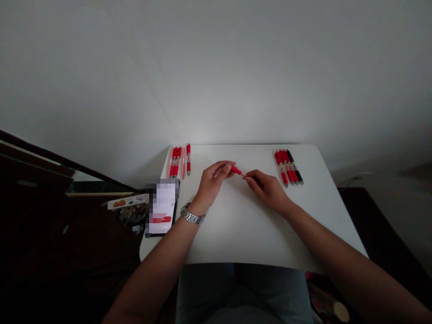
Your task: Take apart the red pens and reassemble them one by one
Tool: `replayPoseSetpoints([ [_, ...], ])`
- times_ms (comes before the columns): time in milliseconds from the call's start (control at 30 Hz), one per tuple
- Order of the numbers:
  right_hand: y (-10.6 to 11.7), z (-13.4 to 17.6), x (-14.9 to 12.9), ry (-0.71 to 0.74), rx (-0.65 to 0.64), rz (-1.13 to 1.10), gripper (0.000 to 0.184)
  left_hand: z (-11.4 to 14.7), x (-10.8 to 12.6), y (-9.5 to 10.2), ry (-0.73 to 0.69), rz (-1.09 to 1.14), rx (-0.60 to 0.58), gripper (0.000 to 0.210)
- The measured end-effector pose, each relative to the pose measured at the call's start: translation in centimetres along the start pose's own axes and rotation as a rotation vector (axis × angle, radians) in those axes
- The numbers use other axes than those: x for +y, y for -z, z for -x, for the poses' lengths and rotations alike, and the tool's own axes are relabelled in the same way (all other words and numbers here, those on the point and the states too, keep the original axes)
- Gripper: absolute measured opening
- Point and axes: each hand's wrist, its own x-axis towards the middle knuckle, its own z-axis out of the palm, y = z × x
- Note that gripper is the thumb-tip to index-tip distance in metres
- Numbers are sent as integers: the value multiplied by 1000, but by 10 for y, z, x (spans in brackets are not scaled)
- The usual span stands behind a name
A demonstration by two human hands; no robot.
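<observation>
Above the middle of the white table (232, 225), both hands are on one red pen (236, 170). My left hand (218, 175), with a metal watch on its wrist, is closed around the pen's red barrel part. Pinched in the fingertips of my right hand (265, 186) is the pen's other, thinner end. Whether the pen is whole or in two parts there, I cannot tell. A row of several red pens and a black pen (295, 167) lies to the right, beyond my right hand. At the back left are more red pens (188, 159) and pink sticks (183, 163).
A phone or tablet (164, 207) with a lit, partly blurred screen lies at the table's left edge. A pale wall (236, 81) rises directly behind the table. Left of the table, a printed sheet (126, 202) and clutter sit lower down.
</observation>
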Motion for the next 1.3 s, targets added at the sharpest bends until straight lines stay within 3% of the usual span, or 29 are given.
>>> replayPoseSetpoints([
  [400,0,2,-4,-41,-120,-148,31,3,5,2,-21,-60,-15,34],
  [667,1,3,-9,-35,-211,-238,34,12,12,-3,-39,-195,-91,28],
  [1300,-4,2,3,-108,-235,-345,45,15,10,-6,-27,-202,-156,35],
])
